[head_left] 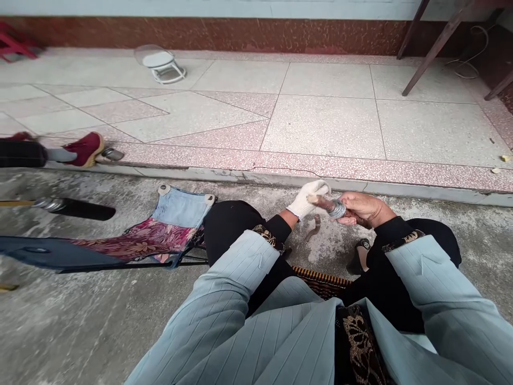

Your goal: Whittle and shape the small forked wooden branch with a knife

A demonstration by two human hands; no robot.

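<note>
My right hand (366,207), bare, is closed round a short brown wooden stick (323,203). Several turns of grey wire (337,209) are wound about this stick beside my right fingers. Close to its left end is my left hand (310,197), in a white knitted glove, with the fingers curled closed. What the gloved fingers grip is blurred and I cannot make it out. A curved brown piece (313,227) lies on the concrete below my hands, between my knees.
A folding chair (156,235) with denim and flowered cloth stands to my left. Beyond it are a long-handled tool with a dark blade (86,208) and a person's red shoe (86,149). A raised tiled step (320,123) runs ahead, bearing a small white stool (162,64).
</note>
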